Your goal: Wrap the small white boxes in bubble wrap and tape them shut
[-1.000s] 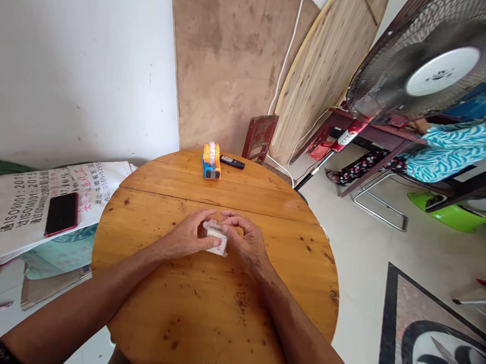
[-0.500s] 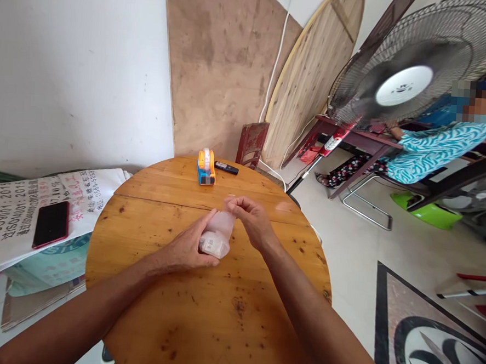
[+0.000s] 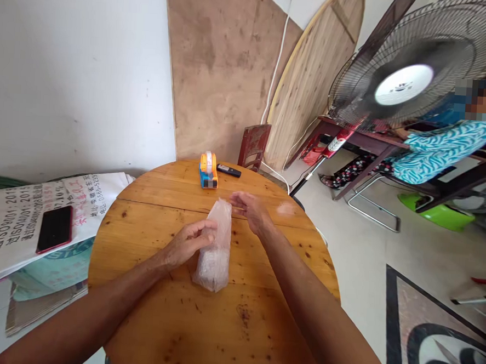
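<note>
— Left hand (image 3: 187, 243): record state.
— Part-open, fingers bent, thumb a little apart from forefinger. Fingertips touching left side of white plastic bag (image 3: 214, 265), upper half. Pinched or merely pressed: cannot tell.
— Right hand (image 3: 249, 209)?
— Loosely open, fingers a little spread, pointing toward top right edge of plastic bag. Slightly blurred. No hold visible; contact at fingertips unclear.
— Position of plastic bag?
— Lying on round wooden table (image 3: 156, 311), between both hands, lengthwise toward far edge. Near end bulging and creased, contents too clouded to make out. Far end thinner, narrowing toward tip.
— Other items on tabletop?
— Beyond plastic bag, close to far edge: orange-and-blue tape dispenser (image 3: 208, 171). Just beside, to right: black remote (image 3: 229, 170), flat.
— Off to sides?
— Left: dark phone (image 3: 54, 228) with red edge, lying on printed white sack (image 3: 19, 209). Past far edge: dark red chair (image 3: 254, 144). Right: standing fan (image 3: 403, 84), blades blurred. Behind fan: seated person in turquoise-and-white patterned sleeve (image 3: 455, 143), at dark red desk (image 3: 377, 139).
</note>
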`<state>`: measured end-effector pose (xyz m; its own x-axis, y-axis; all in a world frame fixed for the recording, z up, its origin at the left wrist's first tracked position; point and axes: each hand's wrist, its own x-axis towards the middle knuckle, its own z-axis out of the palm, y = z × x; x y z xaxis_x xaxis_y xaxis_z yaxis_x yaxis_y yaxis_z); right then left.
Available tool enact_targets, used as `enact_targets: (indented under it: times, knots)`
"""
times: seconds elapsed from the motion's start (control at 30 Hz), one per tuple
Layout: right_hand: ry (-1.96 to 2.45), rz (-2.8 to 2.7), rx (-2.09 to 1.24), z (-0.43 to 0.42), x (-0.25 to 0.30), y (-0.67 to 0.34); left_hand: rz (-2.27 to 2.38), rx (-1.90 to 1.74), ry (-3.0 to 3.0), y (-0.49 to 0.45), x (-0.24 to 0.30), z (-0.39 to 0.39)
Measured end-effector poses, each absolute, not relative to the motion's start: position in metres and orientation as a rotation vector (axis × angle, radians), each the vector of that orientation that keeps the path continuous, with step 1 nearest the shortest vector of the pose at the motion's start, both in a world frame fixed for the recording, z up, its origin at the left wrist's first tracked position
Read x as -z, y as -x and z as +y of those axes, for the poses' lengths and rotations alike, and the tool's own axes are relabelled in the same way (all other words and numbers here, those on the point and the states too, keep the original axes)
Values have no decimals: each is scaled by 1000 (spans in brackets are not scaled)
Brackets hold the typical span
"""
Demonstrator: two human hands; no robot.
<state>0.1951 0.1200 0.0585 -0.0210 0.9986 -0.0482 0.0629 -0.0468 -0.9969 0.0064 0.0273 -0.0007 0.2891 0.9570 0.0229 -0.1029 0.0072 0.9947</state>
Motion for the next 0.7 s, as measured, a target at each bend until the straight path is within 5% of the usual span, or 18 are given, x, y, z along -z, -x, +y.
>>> enact_targets:
  times: [0.17, 0.37, 0.5, 0.6, 0.7]
  knots:
    - [1354, -1577, -1073, 75, -62, -202, 848, -1091, -1140, -7, 0, 29]
    - [1553, -2324, -405, 28, -75, -171, 761, -1101, -1167, 3, -12, 29]
    - [1646, -2410, -242, 30, -77, -162, 697, -1043, -1195, 5, -16, 27]
    - [1670, -2249, -269, 39, -69, -165, 680, -983, -1205, 2, -15, 24]
    - [1488, -1786, -721, 51, -56, -177, 692, -1009, -1210, 0, -13, 24]
